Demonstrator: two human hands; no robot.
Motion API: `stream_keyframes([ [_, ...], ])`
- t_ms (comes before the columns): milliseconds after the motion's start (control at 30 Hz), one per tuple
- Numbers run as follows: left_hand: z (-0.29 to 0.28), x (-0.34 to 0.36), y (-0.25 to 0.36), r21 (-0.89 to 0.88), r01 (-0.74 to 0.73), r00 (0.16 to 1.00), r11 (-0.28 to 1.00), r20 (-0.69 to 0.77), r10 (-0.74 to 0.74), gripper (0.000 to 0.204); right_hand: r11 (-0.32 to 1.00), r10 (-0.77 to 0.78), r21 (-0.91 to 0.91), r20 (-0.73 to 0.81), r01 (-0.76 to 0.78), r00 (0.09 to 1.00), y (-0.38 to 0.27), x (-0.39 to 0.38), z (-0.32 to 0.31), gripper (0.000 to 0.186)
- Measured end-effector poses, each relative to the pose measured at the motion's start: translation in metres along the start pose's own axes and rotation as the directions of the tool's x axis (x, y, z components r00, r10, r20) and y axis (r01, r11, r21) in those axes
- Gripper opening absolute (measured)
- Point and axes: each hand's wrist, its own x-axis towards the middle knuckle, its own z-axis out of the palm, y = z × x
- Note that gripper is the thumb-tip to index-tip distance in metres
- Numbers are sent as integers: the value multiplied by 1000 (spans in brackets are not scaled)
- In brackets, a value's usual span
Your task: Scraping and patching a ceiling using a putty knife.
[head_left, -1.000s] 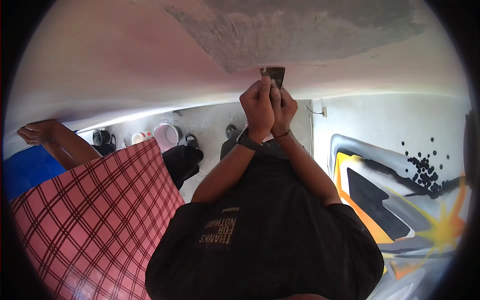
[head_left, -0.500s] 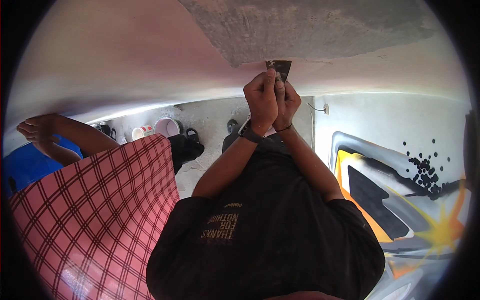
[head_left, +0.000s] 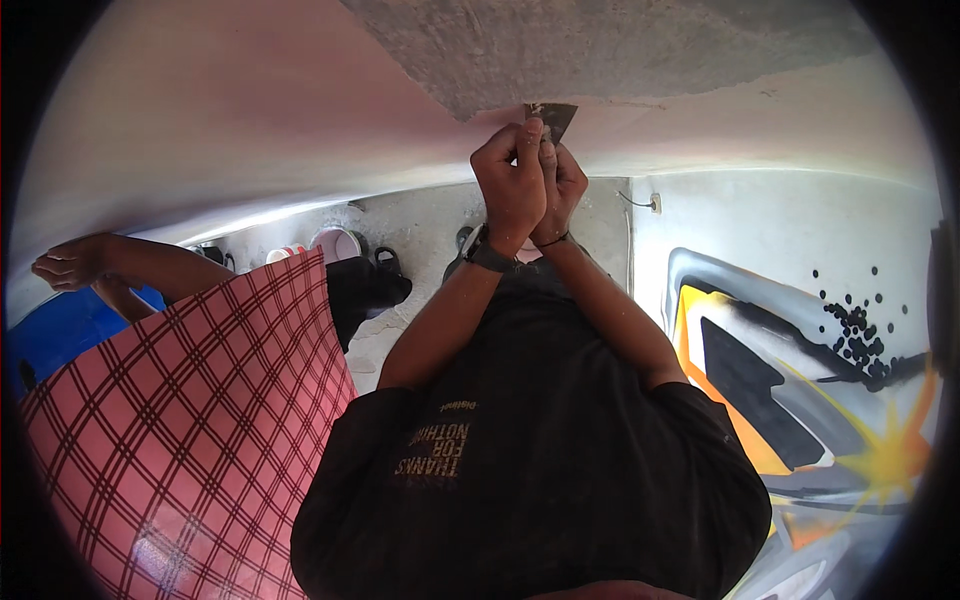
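Scraper point(head_left: 562, 120) with a dark, flared blade stands at the lower border of the grey patch point(head_left: 620, 50) on the pale wall point(head_left: 250, 110). Left hand point(head_left: 512, 180) and right hand point(head_left: 567, 185), pressed together, both grip its lower end, which the fingers hide. Another person's hand point(head_left: 72, 262) is near the wall, well apart.

Your head-worn left fisheye faces down, wide, close above your black short-sleeved cloth T-shirt point(head_left: 560, 440); upright, unmirrored.
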Motion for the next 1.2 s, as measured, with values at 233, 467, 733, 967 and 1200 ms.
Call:
stream_keyframes([
  [233, -5, 9, 6, 47, 15, 1000, 999, 21, -16, 30, 999, -13, 38, -32, 14, 999, 2, 7, 14, 36],
  [467, 10, 4, 11, 27, -31, 999, 999, 24, 31, 26, 994, -111, -17, -26, 111, 993, -5, 18, -6, 32],
  [733, 11, -24, 12, -289, 177, 944, 941, 319, -79, 24, 973, 57, -229, 276, 8, 959, -46, 1, -63, 27],
  [967, -11, -33, 4, -565, 394, 919, 725, 256, -299, 38, 926, 316, -345, 479, -155, 819, -70, -10, -97, 16],
  [1200, -43, -43, -19, -708, 273, 943, 651, 63, -327, 32, 886, 348, -461, 573, -59, 742, -103, 8, -134, 21],
])
